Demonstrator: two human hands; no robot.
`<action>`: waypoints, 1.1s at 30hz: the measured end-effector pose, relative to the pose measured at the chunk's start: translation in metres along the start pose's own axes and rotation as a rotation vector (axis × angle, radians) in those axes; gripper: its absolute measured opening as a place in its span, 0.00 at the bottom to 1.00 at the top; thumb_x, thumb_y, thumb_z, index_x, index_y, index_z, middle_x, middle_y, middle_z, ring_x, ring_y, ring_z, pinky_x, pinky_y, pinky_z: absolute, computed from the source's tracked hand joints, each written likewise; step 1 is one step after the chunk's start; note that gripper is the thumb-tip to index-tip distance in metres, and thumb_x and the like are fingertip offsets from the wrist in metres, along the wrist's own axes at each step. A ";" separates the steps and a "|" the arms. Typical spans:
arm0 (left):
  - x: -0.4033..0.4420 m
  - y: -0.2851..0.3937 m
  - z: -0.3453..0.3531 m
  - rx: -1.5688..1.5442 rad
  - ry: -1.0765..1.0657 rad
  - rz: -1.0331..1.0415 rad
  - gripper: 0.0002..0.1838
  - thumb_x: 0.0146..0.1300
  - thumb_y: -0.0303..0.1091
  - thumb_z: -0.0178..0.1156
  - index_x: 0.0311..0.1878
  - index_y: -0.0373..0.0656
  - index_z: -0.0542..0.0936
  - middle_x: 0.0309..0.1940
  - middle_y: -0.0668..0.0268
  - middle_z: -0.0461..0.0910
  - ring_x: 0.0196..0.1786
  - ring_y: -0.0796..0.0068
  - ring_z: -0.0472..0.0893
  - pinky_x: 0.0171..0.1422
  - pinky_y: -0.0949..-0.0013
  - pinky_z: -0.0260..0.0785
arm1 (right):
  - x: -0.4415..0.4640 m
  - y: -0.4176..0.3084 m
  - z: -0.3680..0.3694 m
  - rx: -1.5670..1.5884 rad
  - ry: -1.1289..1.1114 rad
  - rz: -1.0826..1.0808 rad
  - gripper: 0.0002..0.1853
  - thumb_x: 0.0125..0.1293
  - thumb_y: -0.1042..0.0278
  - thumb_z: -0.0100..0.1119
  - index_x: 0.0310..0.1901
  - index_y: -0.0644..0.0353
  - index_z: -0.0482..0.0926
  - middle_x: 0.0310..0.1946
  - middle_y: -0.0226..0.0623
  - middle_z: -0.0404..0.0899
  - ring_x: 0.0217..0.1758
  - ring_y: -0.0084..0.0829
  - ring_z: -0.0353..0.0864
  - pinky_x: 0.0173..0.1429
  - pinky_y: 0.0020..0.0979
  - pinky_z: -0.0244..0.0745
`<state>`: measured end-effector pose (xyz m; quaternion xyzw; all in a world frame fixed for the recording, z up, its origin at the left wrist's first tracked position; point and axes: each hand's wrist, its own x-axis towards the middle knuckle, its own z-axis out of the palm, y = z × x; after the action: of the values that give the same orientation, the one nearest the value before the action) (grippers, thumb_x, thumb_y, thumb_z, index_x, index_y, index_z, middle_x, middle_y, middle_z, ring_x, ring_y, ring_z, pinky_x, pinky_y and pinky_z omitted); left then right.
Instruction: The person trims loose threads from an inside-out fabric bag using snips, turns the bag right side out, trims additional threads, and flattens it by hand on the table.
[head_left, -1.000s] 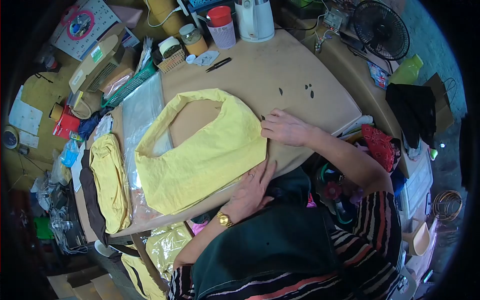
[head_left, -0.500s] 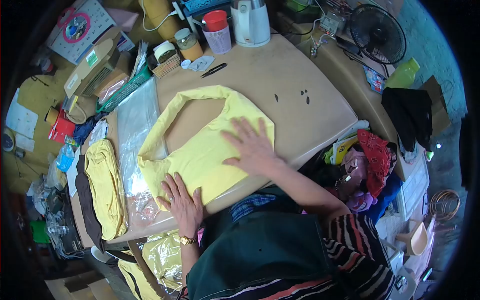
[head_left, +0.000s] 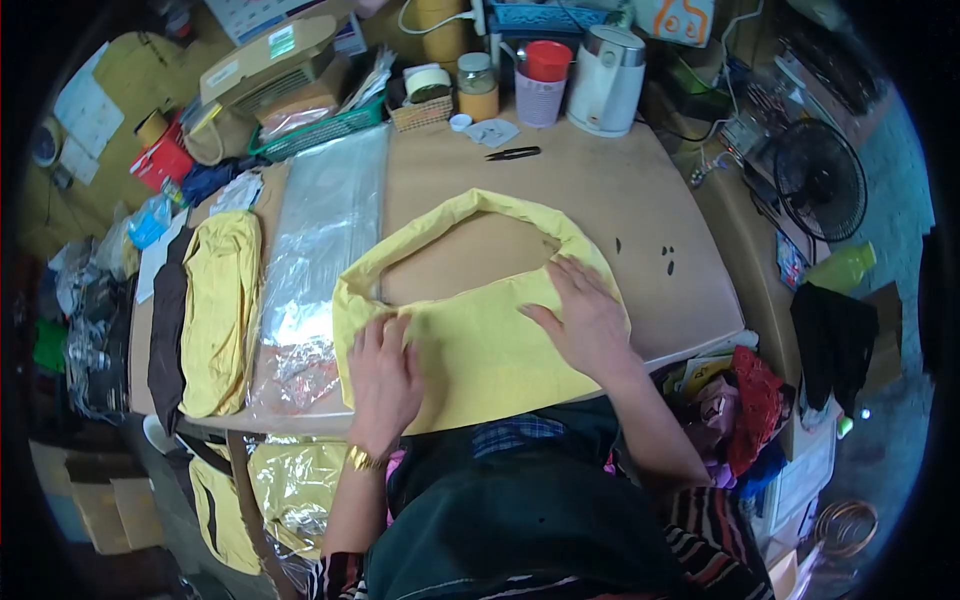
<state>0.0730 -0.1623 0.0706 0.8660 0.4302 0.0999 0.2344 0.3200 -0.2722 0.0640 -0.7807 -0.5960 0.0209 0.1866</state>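
Note:
A yellow cloth shoulder bag [head_left: 480, 365] lies on the table, its wide strap looped away from me. My left hand [head_left: 385, 375] rests on the bag's left part, fingers slightly bent near the opening edge and thumb a little apart. On the right side my right hand [head_left: 590, 325] touches the cloth near the base of the strap, thumb spread from the fingers. Both hands look open. To the left lie clear plastic bags [head_left: 325, 230] and a folded yellow cloth piece [head_left: 222, 310] beside a dark brown one [head_left: 168, 345].
Black thread snips [head_left: 513, 154] lie toward the back of the table [head_left: 690, 290]. Behind them stand a white kettle [head_left: 606, 85], a lidded cup [head_left: 541, 90], a jar [head_left: 477, 88] and a green basket [head_left: 325, 135]. A fan [head_left: 820, 180] stands right; cloth scraps [head_left: 755, 410] are piled below.
The bag's body is straighter, its opening edge now nearly level. My left hand has moved up to that edge, and my right hand has shifted to the bag's right side. The view has turned.

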 end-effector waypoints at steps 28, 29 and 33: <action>0.085 -0.102 0.012 -2.554 0.164 -0.294 0.31 0.67 0.36 0.48 0.65 0.21 0.57 0.68 0.38 0.62 0.71 0.43 0.65 0.74 0.44 0.63 | 0.055 0.050 0.065 2.304 0.274 0.547 0.47 0.71 0.35 0.47 0.69 0.78 0.53 0.72 0.60 0.55 0.78 0.50 0.51 0.81 0.49 0.45; 0.088 -0.100 0.013 -2.534 0.202 -0.246 0.30 0.67 0.33 0.46 0.66 0.20 0.57 0.67 0.37 0.64 0.69 0.43 0.68 0.73 0.45 0.64 | 0.057 0.050 0.066 2.306 0.270 0.547 0.47 0.71 0.35 0.47 0.69 0.78 0.53 0.72 0.60 0.55 0.78 0.50 0.51 0.81 0.49 0.45; 0.072 -0.063 0.000 -1.779 0.187 -0.332 0.21 0.68 0.26 0.46 0.59 0.21 0.70 0.55 0.43 0.77 0.60 0.56 0.79 0.72 0.58 0.67 | 0.058 0.055 0.075 2.254 0.211 0.530 0.44 0.72 0.39 0.50 0.68 0.78 0.55 0.70 0.58 0.58 0.78 0.48 0.53 0.80 0.47 0.51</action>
<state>0.0727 -0.0726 0.0371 0.2806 0.3306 0.4299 0.7919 0.3682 -0.2094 -0.0121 -0.2704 -0.0393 0.5125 0.8140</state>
